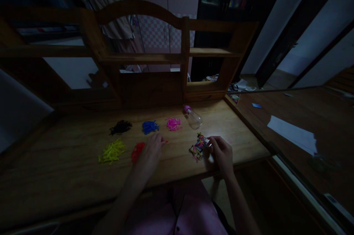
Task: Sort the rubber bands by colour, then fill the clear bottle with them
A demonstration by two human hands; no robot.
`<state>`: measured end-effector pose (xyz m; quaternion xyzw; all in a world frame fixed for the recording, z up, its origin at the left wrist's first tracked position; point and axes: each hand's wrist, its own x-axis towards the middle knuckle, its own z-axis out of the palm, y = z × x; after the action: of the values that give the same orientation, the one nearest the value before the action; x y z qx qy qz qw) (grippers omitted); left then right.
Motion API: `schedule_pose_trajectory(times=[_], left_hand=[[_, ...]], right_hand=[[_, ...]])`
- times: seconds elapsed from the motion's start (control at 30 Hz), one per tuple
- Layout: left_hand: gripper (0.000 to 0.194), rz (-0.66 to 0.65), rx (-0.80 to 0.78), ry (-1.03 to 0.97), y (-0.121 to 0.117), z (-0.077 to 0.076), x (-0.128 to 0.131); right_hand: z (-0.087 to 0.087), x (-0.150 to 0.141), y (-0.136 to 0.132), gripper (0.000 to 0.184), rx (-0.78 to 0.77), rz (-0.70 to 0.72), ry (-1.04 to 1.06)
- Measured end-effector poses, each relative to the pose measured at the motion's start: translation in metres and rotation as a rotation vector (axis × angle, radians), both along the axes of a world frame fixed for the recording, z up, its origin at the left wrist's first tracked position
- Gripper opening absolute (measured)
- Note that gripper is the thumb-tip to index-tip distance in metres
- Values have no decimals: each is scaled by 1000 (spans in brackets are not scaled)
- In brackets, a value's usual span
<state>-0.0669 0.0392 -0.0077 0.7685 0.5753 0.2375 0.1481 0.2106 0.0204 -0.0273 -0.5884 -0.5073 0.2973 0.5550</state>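
My left hand (153,149) is over the wooden desk beside a pile of small red strips (137,151), partly covering it. A thin red strip (165,141) sticks out from its pinched fingertips. My right hand (223,153) is at the right edge of a mixed multicoloured pile (199,148), thumb and fingers closed together; whatever they pinch is too small to make out. Sorted by colour, further piles of thin strips lie to the left and behind: yellow (112,151), black (121,127), blue (150,127) and pink (173,124).
A clear bulb-shaped bottle with a pink top (194,118) lies behind the mixed pile. Wooden shelving (138,58) rises along the desk's back edge. To the right, a lower brown surface holds a white sheet (293,134) and a small blue card (256,105).
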Motion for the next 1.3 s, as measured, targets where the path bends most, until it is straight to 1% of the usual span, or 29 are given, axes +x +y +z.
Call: schedule_pose_trajectory(times=[0.03,0.1,0.17,0.2,0.27,0.33,0.4,0.47,0.57,0.63,0.7,0.77,0.87,0.97,1.03,1.17,1.23,1.3], left_hand=[[16,67,6,34,-3,-2,-16],[15,146,-13,138,-8,-7,-42],[14,189,-23,208,-12,-10,-56],[14,198,-15,218,-13,-10,-57],[17,201,27,188,-14,-7,-47],[21,167,81,110,-12,0,-23],[21,72,100,8,-9,6,9],[20,-42,74,-86,-4,9,42],[16,-167,17,-167,4,3,85],[12,-197,4,-166,9,-5,104],[10,-188,15,-144,14,-13,116],[9,-176,26,-112,17,-20,122],[9,-203,13,-52,20,-27,126],[12,-225,10,-13,20,-28,125],[14,-224,15,-22,18,-28,123],[15,-223,17,-112,15,-23,118],[15,-187,3,-198,16,-20,115],[15,-140,-23,-301,17,-16,112]], right_hand=[[0,0,0,32,-2,-1,-4],[-1,0,1,33,-7,-2,-15],[-1,0,1,34,-10,-1,-23],[-2,0,1,34,-12,-1,-23],[-1,0,1,33,-15,-1,-18],[-1,0,1,32,-12,-14,-2],[-1,-1,1,32,-3,-31,25],[0,-2,0,32,9,-41,57],[1,-3,-1,31,13,-36,87],[1,-2,-1,32,6,-34,83],[1,-2,0,32,-2,-35,70],[1,-2,0,32,-4,-31,61],[0,-1,1,31,4,-23,68],[-1,-1,1,29,8,-14,78],[-3,-1,1,29,8,-19,76],[-4,-1,2,29,13,-38,48],[-2,-2,3,28,20,-24,14],[1,-2,7,25,44,5,-80]])
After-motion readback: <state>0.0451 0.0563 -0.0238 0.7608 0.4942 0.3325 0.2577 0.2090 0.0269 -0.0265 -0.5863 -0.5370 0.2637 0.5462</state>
